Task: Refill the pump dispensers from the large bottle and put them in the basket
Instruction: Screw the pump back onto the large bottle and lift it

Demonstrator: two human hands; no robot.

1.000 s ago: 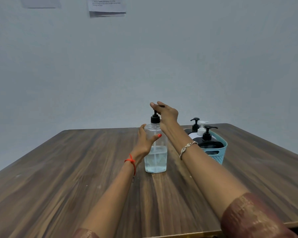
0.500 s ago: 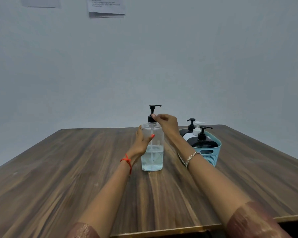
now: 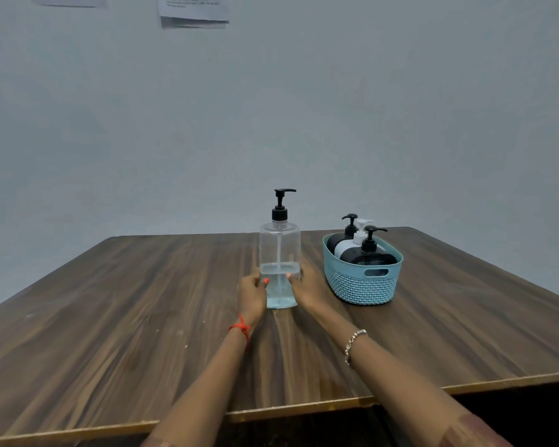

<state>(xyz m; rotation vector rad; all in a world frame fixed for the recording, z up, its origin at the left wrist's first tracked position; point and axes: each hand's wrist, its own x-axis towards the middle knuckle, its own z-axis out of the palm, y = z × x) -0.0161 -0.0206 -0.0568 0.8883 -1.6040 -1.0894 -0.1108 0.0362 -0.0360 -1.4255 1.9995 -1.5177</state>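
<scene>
The large clear bottle [image 3: 279, 250] with a black pump stands upright at the middle of the wooden table [image 3: 110, 317], about a third full of pale blue liquid. My left hand [image 3: 251, 295] grips its lower left side and my right hand [image 3: 305, 290] grips its lower right side. To the right stands a teal basket [image 3: 362, 282] holding three pump dispensers: a black one [image 3: 367, 254] in front, a white one [image 3: 347, 246] in the middle and another black one [image 3: 338, 238] behind.
A plain grey wall rises behind the table, with paper sheets [image 3: 194, 11] pinned near the top. The table's front edge [image 3: 304, 409] runs close below my forearms.
My right hand has come down from the pump head to the bottle's lower right side. My left hand has slid lower on the bottle. The camera has pulled back a little.
</scene>
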